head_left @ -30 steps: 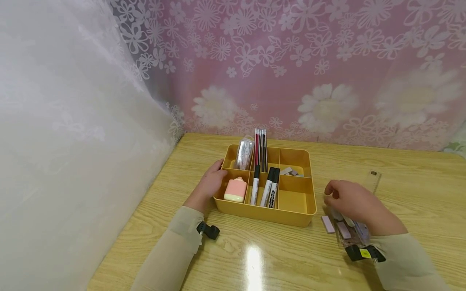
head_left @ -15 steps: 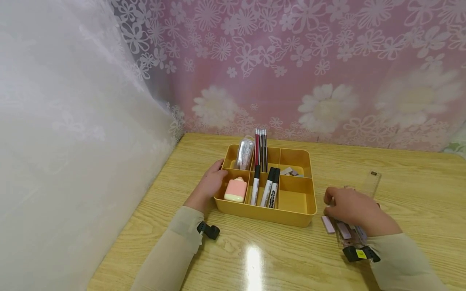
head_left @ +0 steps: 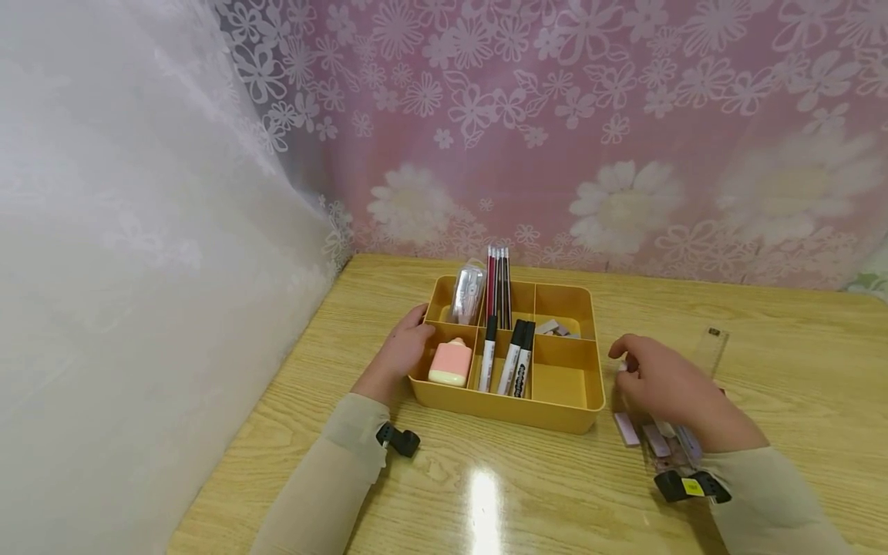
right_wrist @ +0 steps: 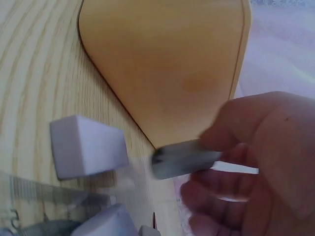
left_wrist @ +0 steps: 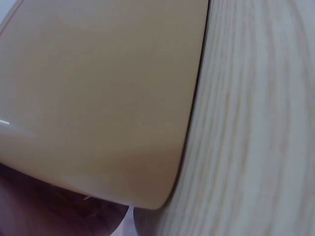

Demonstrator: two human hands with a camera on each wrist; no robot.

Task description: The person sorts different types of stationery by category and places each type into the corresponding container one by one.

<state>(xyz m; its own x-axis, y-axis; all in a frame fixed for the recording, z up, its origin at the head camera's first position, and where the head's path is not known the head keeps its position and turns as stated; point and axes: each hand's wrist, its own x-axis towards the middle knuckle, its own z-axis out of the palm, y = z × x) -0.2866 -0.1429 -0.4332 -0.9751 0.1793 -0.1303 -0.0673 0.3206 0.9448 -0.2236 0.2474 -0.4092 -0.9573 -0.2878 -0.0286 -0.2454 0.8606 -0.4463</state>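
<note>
A yellow compartment tray (head_left: 506, 415) stands on the table. My left hand (head_left: 402, 348) grips its left side, thumb at the rim; in the left wrist view the fingers (left_wrist: 93, 214) show beside its wall. To the right of the tray, my right hand (head_left: 669, 389) pinches a small greyish eraser (right_wrist: 184, 158) with a darkened end, between thumb and fingertips. Below that hand lie a pink eraser (head_left: 627, 429) and another eraser (head_left: 656, 441), with clear plastic rulers (right_wrist: 54, 194) partly hidden under the hand.
Inside the tray are a pink bottle-shaped item (head_left: 451, 361), several black-capped markers (head_left: 509, 362), upright pencils (head_left: 499, 285), a clear case (head_left: 466, 294) and small erasers (head_left: 548, 327) at back right. A ruler end (head_left: 713, 347) sticks out behind my right hand. A floral curtain (head_left: 555, 154) hangs behind the table.
My right hand has dipped toward the pile and come up slightly, now with an eraser between its fingertips. The left hand and the tray have stayed in place.
</note>
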